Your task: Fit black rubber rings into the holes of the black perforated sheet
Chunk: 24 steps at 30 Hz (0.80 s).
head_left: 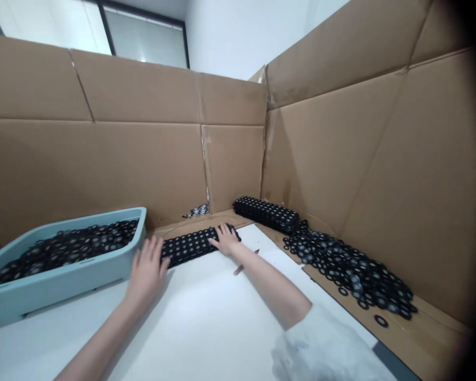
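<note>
A long black slab with rows of pale round dots (190, 244) lies on the white tabletop (206, 312); it looks like black rings set in neat rows. My left hand (148, 267) is at the slab's left end, fingers spread and thumb at its near corner. Across the right end lies my right hand (225, 239), its fingers spread over the top. Neither hand is closed around anything. Just beyond my left hand stands a light blue bin (83, 275) heaped with loose black rings (71, 246).
A taller dotted black block (265, 212) sits by the back corner. Loose black rings (353, 270) are piled along the right on cardboard. Cardboard walls (143, 159) enclose the back and right. A thin dark reddish strip (239, 270) lies under my right forearm.
</note>
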Each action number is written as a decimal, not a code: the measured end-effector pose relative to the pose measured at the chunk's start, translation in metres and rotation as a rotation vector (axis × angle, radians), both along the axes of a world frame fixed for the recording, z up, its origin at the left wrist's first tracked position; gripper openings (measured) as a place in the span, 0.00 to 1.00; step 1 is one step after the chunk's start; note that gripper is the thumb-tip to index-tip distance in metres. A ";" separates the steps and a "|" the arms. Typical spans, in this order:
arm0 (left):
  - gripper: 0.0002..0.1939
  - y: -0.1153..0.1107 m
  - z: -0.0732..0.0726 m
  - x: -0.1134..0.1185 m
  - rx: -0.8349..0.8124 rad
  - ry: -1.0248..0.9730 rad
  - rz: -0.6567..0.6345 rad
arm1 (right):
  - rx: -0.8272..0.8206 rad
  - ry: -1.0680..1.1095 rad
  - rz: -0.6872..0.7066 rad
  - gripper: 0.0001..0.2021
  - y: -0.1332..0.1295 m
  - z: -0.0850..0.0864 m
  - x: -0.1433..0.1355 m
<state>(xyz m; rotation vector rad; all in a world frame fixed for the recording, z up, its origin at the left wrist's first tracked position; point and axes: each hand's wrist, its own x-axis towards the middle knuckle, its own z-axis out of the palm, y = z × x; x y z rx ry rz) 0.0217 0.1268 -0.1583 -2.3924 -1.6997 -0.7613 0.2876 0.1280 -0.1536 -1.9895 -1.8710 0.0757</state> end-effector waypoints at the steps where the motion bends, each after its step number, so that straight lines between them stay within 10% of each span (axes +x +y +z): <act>1: 0.26 0.006 -0.012 0.005 -0.012 0.018 -0.041 | -0.010 -0.005 -0.007 0.31 0.002 -0.009 -0.001; 5: 0.29 0.028 -0.038 0.004 -0.059 0.211 -0.149 | -0.052 -0.016 -0.003 0.32 0.010 -0.021 0.000; 13: 0.26 0.060 -0.007 0.061 -0.001 0.226 0.055 | -0.227 0.005 -0.004 0.40 0.039 -0.008 0.006; 24: 0.27 0.086 -0.020 0.084 -0.099 0.135 0.086 | -0.172 -0.005 -0.053 0.40 0.053 -0.016 0.009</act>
